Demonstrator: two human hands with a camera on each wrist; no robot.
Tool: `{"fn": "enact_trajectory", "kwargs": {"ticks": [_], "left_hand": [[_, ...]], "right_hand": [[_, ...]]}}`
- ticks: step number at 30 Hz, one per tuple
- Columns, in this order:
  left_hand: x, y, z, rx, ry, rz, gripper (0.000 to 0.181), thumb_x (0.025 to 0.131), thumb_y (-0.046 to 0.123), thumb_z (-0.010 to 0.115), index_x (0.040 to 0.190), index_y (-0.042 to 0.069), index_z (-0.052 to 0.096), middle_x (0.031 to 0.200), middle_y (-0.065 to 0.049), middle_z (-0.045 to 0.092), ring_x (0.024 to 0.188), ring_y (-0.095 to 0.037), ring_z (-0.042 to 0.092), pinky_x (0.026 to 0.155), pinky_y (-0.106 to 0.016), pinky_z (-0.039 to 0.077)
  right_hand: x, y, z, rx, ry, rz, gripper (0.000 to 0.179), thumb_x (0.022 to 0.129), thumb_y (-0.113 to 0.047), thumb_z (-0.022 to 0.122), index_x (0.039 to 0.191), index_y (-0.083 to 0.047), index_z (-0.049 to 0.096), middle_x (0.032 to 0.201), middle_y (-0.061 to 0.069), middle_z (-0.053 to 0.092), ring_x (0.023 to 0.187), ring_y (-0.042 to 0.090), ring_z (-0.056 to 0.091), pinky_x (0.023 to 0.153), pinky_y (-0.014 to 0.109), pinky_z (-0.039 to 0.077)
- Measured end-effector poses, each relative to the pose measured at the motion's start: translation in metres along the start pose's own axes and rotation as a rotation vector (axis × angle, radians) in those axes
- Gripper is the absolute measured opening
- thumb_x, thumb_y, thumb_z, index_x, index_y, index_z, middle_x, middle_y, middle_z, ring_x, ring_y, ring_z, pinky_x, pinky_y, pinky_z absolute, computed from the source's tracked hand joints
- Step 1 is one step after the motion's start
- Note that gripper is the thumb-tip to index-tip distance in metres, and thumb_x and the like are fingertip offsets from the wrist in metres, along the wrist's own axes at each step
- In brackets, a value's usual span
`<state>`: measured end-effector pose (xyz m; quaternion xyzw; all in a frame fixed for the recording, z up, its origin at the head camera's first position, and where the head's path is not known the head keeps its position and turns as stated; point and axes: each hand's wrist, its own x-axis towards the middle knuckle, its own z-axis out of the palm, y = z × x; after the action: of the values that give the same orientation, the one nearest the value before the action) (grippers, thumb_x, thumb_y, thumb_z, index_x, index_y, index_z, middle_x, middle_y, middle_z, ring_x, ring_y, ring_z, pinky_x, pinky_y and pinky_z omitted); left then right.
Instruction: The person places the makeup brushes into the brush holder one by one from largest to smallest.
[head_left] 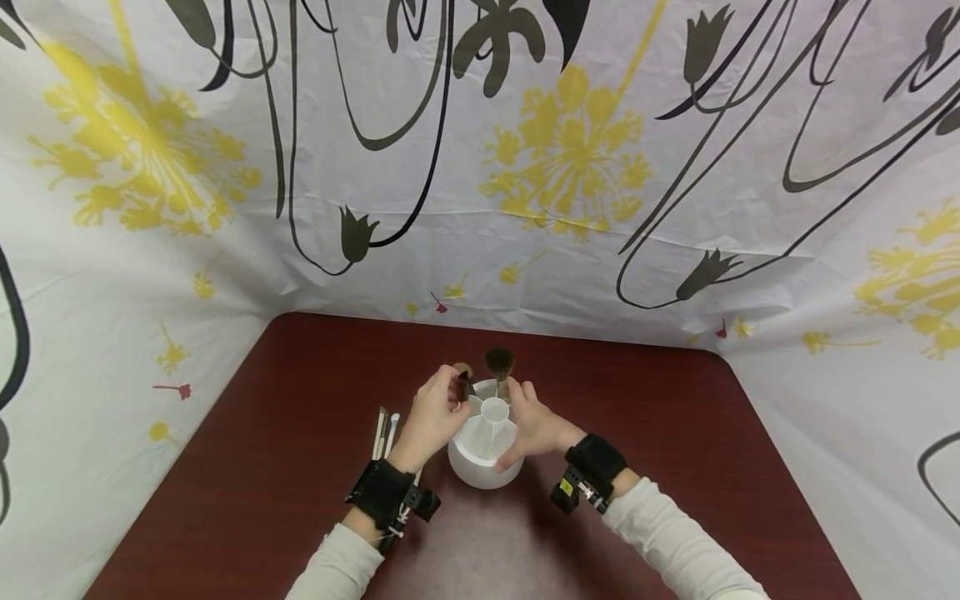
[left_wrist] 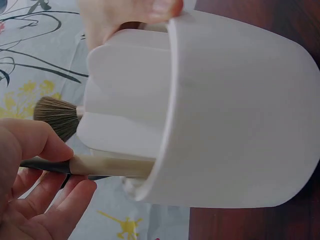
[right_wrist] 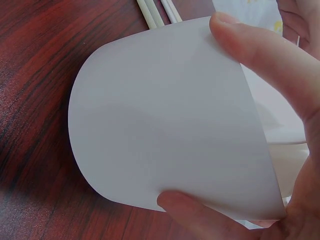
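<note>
A round white brush holder (head_left: 483,475) with inner compartments stands on the table. My right hand (head_left: 540,425) grips its rim and side, thumb and a finger spread across the wall in the right wrist view. My left hand (head_left: 435,412) is at the holder's far left. Its thumb and fingers pinch a makeup brush (left_wrist: 110,165) by the black part; the pale handle reaches down inside the rim, and its lower end is hidden. A dark, fluffy makeup brush (head_left: 498,361) stands bristles up at the back of the holder.
Several slim brushes (head_left: 386,433) with pale handles lie left of the holder, partly hidden by the left wrist. The dark red wooden table (head_left: 675,500) meets a white patterned cloth (head_left: 435,192) at the back and sides.
</note>
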<state>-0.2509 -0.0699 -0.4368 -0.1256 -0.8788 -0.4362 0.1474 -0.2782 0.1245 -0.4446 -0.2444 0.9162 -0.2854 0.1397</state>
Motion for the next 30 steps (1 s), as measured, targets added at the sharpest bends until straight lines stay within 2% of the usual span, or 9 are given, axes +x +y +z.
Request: {"fn": "enact_trajectory", "kwargs": {"ticks": [10, 21, 30], "left_hand": [[-0.002, -0.007, 0.007, 0.015, -0.004, -0.018, 0.036, 0.073, 0.003, 0.065, 0.106, 0.003, 0.05, 0.087, -0.005, 0.056, 0.075, -0.015, 0.058, 0.064, -0.026, 0.049], [-0.009, -0.015, 0.011, -0.061, 0.0, -0.041, 0.027, 0.075, 0.004, 0.063, 0.1, 0.005, 0.051, 0.087, -0.007, 0.059, 0.077, -0.016, 0.059, 0.066, -0.028, 0.049], [-0.01, -0.022, 0.012, -0.072, -0.027, -0.045, 0.025, 0.076, 0.003, 0.061, 0.099, 0.004, 0.052, 0.089, -0.008, 0.059, 0.079, -0.019, 0.059, 0.067, -0.029, 0.049]], "right_hand": [[-0.001, -0.001, -0.001, 0.001, 0.005, -0.002, 0.133, 0.044, -0.037, 0.089, 0.142, 0.003, 0.008, 0.115, 0.014, 0.031, 0.102, 0.023, 0.045, 0.082, 0.031, 0.045], [-0.001, -0.002, 0.0, -0.012, 0.003, -0.003, 0.133, 0.044, -0.036, 0.089, 0.142, 0.003, 0.007, 0.115, 0.015, 0.031, 0.099, 0.023, 0.045, 0.08, 0.031, 0.045], [0.0, 0.001, 0.0, -0.016, 0.003, -0.01, 0.134, 0.044, -0.037, 0.089, 0.142, 0.004, 0.006, 0.118, 0.017, 0.03, 0.102, 0.025, 0.045, 0.082, 0.032, 0.045]]}}
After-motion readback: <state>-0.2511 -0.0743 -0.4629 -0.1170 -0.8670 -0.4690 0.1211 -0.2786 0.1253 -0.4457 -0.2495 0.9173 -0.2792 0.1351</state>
